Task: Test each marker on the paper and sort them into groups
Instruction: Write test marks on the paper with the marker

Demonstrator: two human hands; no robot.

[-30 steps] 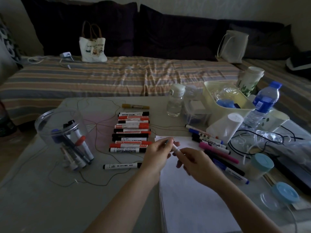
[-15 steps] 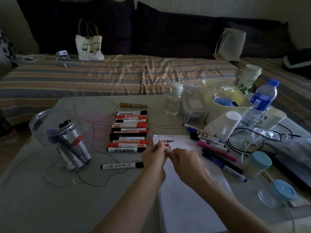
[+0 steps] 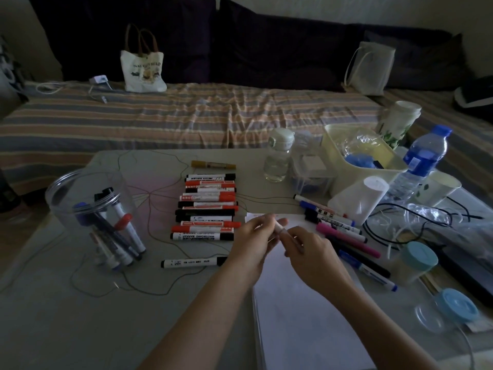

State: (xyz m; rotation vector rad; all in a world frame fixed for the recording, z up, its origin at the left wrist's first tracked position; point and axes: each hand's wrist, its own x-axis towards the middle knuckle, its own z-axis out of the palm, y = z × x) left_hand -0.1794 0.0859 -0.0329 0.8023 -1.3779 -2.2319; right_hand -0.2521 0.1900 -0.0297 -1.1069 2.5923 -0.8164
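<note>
A: Holding one marker [image 3: 280,228] between both hands above the top edge of the paper [image 3: 298,303]. Left hand [image 3: 253,243] curls round the far end; right hand [image 3: 310,253] pinches the near end with thumb and fingertips. Cap on or off: cannot tell, the fingers cover it.

B: Handling estimate?

A: Light, rigid plastic barrel, smooth, likely a little slippery. Best taken mid-barrel with one hand and at the cap with the other; I judge the cap needs a straight pull or push, no twist.

B: Sorted groups?

A: Just left of the hands, a single black marker [image 3: 193,262] lies alone. Beyond it, a neat row of red and black markers [image 3: 206,206] is stacked side by side, with a yellow marker [image 3: 213,164] apart at the far end. Right of the paper, a looser fan of slim markers [image 3: 341,231], blue, pink, black.

B: Untested stock?

A: Probably the clear jar [image 3: 88,209] at left, several markers standing in it. Further back: a small bottle [image 3: 278,156], a cream bin [image 3: 352,158], then the striped bedding.
</note>
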